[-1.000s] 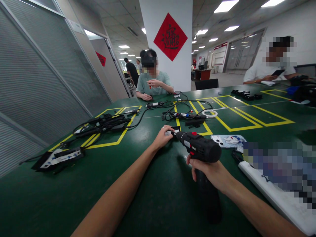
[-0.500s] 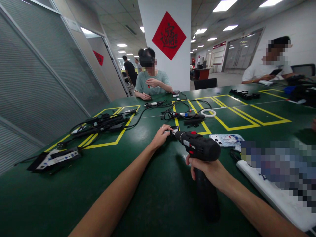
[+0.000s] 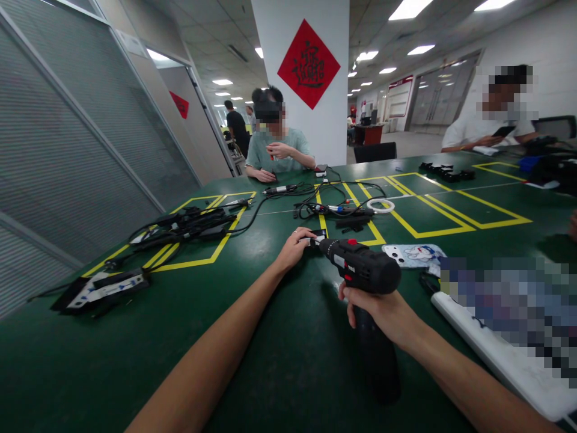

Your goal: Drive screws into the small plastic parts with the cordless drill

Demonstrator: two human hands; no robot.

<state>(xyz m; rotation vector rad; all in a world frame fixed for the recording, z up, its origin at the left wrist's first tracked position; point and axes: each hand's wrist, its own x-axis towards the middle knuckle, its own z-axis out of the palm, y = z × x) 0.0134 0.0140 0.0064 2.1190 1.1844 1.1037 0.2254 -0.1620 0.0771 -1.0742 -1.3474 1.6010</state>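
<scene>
My right hand [image 3: 372, 307] is closed around the grip of a black cordless drill [image 3: 360, 264] with red buttons. The drill points forward and left, its tip at a small black part [image 3: 319, 234] on the green table [image 3: 270, 337]. Fingers of my left hand [image 3: 295, 243] are bent over the left side of that part and pinch it against the table. A ring shows on one finger. The part's full shape and the contact point of the bit are hidden behind my fingers and the drill's chuck.
Tangled black cables [image 3: 184, 225] lie at left, near a black-and-white bracket [image 3: 106, 288]. More cables and black pieces [image 3: 354, 219] lie ahead, beside a white ring [image 3: 380, 207]. At right are a phone case [image 3: 415, 255] and a white board [image 3: 491, 355]. Two people sit across the table.
Almost nothing differs. The drill's rear end has shifted very slightly left, while both my hands keep their places.
</scene>
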